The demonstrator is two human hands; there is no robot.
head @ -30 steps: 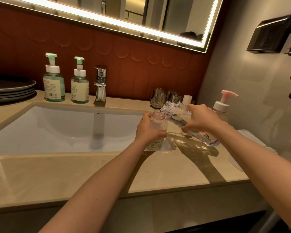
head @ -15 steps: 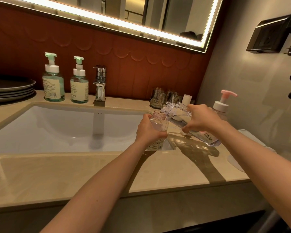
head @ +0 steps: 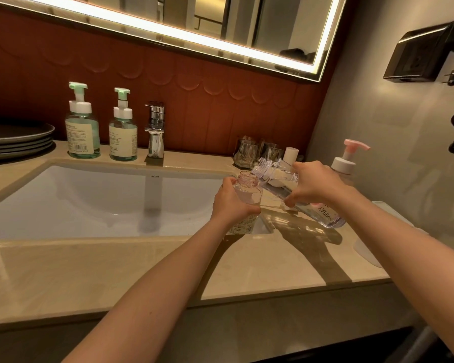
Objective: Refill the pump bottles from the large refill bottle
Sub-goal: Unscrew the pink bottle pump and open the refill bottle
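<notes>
refill bottle (head: 326, 218) tipped to the small open bottle (head: 248, 179) at the right end of the sink (head: 89, 200)
far left is a stack of dark plates (head: 16, 138). next come a big green pump bottle (head: 83, 132), a smaller green pump bottle (head: 123, 137) and a shiny tap (head: 155, 127), all at the back of the counter (head: 63, 271). the left hand (head: 233, 203) has its fingers and thumb curled round the small open bottle and holds it upright over the sink's right edge. the right hand (head: 315, 184) has its fingers wrapped round the middle of the refill bottle, which leans with its open mouth right at the small bottle's rim. i cannot tell if anything is pouring. behind the hands stand two glasses (head: 247, 153) and a white cap (head: 291, 154). a pink pump bottle (head: 347, 159) stands by the right wall.
</notes>
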